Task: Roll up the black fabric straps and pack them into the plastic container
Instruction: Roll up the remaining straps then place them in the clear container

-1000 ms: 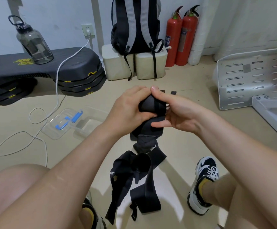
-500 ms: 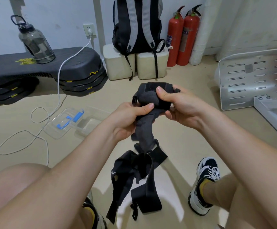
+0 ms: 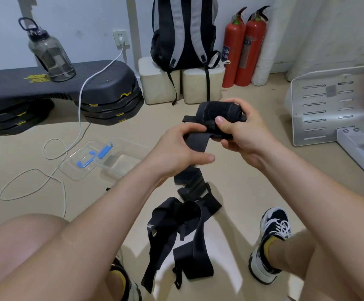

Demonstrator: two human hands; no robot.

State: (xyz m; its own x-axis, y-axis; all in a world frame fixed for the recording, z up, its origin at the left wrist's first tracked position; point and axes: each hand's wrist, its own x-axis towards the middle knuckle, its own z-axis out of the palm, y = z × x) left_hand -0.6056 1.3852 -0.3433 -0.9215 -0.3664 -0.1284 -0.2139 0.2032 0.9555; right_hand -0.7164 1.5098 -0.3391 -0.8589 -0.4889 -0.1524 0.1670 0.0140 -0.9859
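Note:
A partly rolled black fabric strap (image 3: 217, 112) is held up over the floor. My right hand (image 3: 239, 135) grips the rolled end, thumb on top. My left hand (image 3: 179, 153) pinches the loose tail just below the roll. That tail hangs down to a heap of more black straps (image 3: 183, 227) lying on the floor between my feet. The clear plastic container (image 3: 120, 165) stands open on the floor to the left, with its lid (image 3: 83, 159) and blue clips beside it.
A white cable (image 3: 53, 170) loops across the floor left of the container. Black step platforms (image 3: 53, 96) carry a water bottle (image 3: 48, 53). A backpack (image 3: 185, 33) and two red extinguishers (image 3: 244, 46) stand by the wall. A white metal panel (image 3: 337, 107) lies right.
The roll has turned further and moved slightly right in my right hand. My left hand has slid down the tail and now holds it lower and flatter.

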